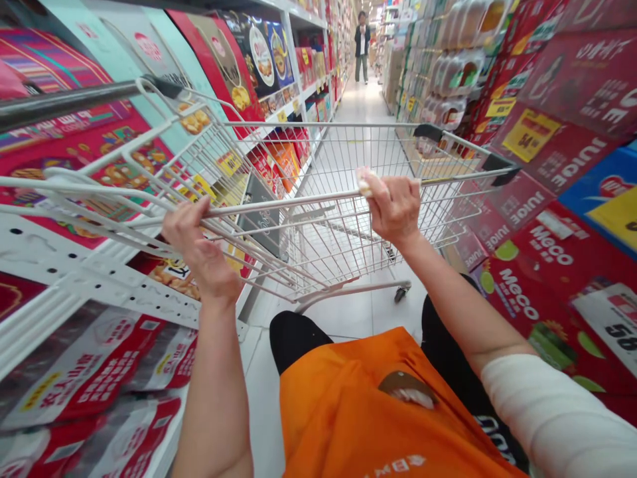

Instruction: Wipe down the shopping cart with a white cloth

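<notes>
A wire shopping cart (343, 252) stands crosswise in front of me, its black handle at the left and its basket showing only bare wire and a dark panel. My left hand (202, 249) is wrapped round the cart's near top rail. Further right, my right hand (395, 206) closes on a crumpled whitish cloth (367, 182), resting at the same rail; whether its fingers also grip the rail is hard to tell.
Shelves with gift boxes and snack bags (94, 372) run along the left. Stacked red drink cartons (522, 265) with price signs line the right. A person (362, 46) stands far down the aisle. A caster (402, 292) touches the floor near my legs.
</notes>
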Tool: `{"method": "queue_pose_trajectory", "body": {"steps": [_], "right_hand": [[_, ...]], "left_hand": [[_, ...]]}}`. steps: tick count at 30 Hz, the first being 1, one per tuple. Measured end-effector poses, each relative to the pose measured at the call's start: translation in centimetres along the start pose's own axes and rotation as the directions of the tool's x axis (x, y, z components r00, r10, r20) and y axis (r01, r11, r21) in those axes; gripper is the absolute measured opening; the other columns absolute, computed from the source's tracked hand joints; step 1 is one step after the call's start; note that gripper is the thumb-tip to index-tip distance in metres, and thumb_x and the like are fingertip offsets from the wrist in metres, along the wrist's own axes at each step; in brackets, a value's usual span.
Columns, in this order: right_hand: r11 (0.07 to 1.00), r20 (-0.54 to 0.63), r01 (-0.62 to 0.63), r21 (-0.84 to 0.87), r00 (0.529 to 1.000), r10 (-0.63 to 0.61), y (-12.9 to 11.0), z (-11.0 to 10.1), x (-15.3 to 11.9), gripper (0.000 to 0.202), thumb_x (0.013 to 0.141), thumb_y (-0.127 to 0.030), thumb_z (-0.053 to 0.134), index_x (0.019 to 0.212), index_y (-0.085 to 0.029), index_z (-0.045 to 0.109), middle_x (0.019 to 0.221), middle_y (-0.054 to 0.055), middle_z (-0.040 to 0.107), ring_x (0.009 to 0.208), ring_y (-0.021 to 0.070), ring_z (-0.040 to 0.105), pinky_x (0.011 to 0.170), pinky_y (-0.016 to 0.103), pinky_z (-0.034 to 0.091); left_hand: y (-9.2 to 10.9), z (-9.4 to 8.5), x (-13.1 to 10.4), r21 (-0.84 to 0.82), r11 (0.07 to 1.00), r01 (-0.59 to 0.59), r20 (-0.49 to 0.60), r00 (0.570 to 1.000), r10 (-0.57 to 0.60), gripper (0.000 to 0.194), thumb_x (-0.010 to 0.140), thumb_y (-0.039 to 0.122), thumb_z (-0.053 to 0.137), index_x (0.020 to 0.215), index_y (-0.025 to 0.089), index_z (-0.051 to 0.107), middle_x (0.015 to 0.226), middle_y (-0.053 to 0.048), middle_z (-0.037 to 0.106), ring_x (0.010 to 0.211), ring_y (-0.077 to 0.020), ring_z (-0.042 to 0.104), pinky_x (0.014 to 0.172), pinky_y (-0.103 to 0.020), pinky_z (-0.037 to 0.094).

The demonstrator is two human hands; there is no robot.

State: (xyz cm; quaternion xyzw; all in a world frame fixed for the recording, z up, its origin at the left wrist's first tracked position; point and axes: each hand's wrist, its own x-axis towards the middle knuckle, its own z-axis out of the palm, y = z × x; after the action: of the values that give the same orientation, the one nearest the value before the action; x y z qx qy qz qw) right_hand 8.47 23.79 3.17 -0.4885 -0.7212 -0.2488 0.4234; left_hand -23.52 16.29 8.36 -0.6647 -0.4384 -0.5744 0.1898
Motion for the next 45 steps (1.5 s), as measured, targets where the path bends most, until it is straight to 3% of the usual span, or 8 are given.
{"method": "queue_pose_trajectory", "body": {"steps": [4, 9, 14, 17, 24, 33, 39, 45], "right_hand": [[0.985, -0.151, -0.168, 0.030, 0.974, 0.170, 0.7, 0.0, -0.3, 0.042, 0.104, -0.036, 0.037, 0.133, -0.023, 0.064, 0.100, 0.007, 0.064, 0.101, 0.0225, 0.058, 0.105, 0.047, 0.040], [0.950, -0.366, -0.269, 0.158, 0.878, 0.309, -5.9, 2.0, 1.1, 0.038, 0.103, -0.031, 0.041, 0.126, -0.023, 0.069, 0.103, 0.010, 0.068, 0.111, 0.0275, 0.060, 0.111, 0.057, 0.041], [0.976, -0.159, 0.011, 0.216, 0.987, 0.024, -14.3, 3.7, 1.7, 0.042, 0.100, -0.022, 0.050, 0.140, -0.031, 0.060, 0.140, 0.008, 0.066, 0.139, 0.0273, 0.055, 0.122, 0.056, 0.039], [0.919, -0.082, 0.311, 0.241, 0.950, -0.300, -17.1, 3.9, 2.0, 0.046, 0.103, -0.024, 0.048, 0.147, -0.033, 0.051, 0.154, 0.003, 0.058, 0.150, 0.0221, 0.047, 0.126, 0.050, 0.039], [0.760, -0.168, 0.628, 0.165, 0.778, -0.606, -13.2, 3.7, 1.6, 0.037, 0.105, -0.022, 0.046, 0.140, -0.025, 0.057, 0.153, 0.004, 0.060, 0.147, 0.0153, 0.051, 0.124, 0.038, 0.045], [0.956, -0.183, 0.210, 0.206, 0.968, -0.174, -2.6, 3.6, -4.5, 0.029, 0.100, -0.018, 0.052, 0.119, -0.029, 0.071, 0.120, 0.007, 0.074, 0.115, 0.0198, 0.067, 0.100, 0.041, 0.057], [0.966, -0.519, 0.213, 0.144, 0.848, -0.110, -7.0, 2.6, -3.8, 0.039, 0.094, -0.011, 0.058, 0.126, -0.034, 0.065, 0.123, 0.004, 0.072, 0.125, 0.0200, 0.060, 0.102, 0.040, 0.054], [0.944, -0.318, 0.325, 0.051, 0.901, -0.294, -13.0, 4.5, -1.1, 0.040, 0.099, -0.022, 0.058, 0.137, -0.036, 0.057, 0.138, 0.002, 0.068, 0.142, 0.0240, 0.052, 0.119, 0.053, 0.041]], "left_hand": [[0.9, 1.4, 0.3, 0.020, 0.999, 0.037, -0.029, 0.999, -0.036, 0.074, 0.103, 0.066, 0.016, 0.111, 0.019, 0.073, 0.112, -0.010, 0.059, 0.122, -0.0257, 0.050, 0.119, -0.051, 0.032], [1.9, 2.2, 0.4, -0.005, 0.998, 0.067, -0.045, 0.997, -0.067, 0.069, 0.103, 0.066, 0.020, 0.110, 0.024, 0.073, 0.111, -0.010, 0.055, 0.120, -0.0267, 0.049, 0.119, -0.056, 0.031], [2.3, 1.5, 0.5, 0.018, 0.996, 0.087, -0.004, 0.996, -0.087, 0.069, 0.101, 0.069, 0.014, 0.107, 0.030, 0.070, 0.109, -0.009, 0.059, 0.120, -0.0280, 0.051, 0.115, -0.057, 0.034], [1.9, 1.0, 0.7, 0.012, 0.993, 0.114, 0.008, 0.993, -0.114, 0.069, 0.100, 0.071, 0.014, 0.105, 0.025, 0.065, 0.104, -0.009, 0.058, 0.111, -0.0264, 0.053, 0.109, -0.055, 0.038], [1.2, 0.9, 1.3, -0.023, 0.991, 0.134, -0.005, 0.991, -0.134, 0.074, 0.099, 0.074, 0.010, 0.111, 0.020, 0.059, 0.102, -0.009, 0.061, 0.100, -0.0225, 0.057, 0.097, -0.043, 0.047], [0.7, 1.1, 1.6, -0.081, 0.995, 0.057, -0.015, 0.998, -0.058, 0.071, 0.102, 0.069, 0.013, 0.093, 0.018, 0.062, 0.094, -0.006, 0.056, 0.096, -0.0204, 0.052, 0.097, -0.044, 0.043], [2.3, 2.1, 1.3, 0.045, 0.994, 0.101, -0.099, 0.990, -0.096, 0.075, 0.103, 0.066, 0.008, 0.092, 0.020, 0.066, 0.092, -0.007, 0.060, 0.098, -0.0216, 0.056, 0.102, -0.048, 0.044], [7.9, 4.5, 0.3, 0.283, 0.947, 0.154, -0.172, 0.979, -0.108, 0.056, 0.105, 0.059, 0.022, 0.126, 0.034, 0.067, 0.149, -0.006, 0.047, 0.150, -0.0288, 0.030, 0.127, -0.060, 0.017]]}}
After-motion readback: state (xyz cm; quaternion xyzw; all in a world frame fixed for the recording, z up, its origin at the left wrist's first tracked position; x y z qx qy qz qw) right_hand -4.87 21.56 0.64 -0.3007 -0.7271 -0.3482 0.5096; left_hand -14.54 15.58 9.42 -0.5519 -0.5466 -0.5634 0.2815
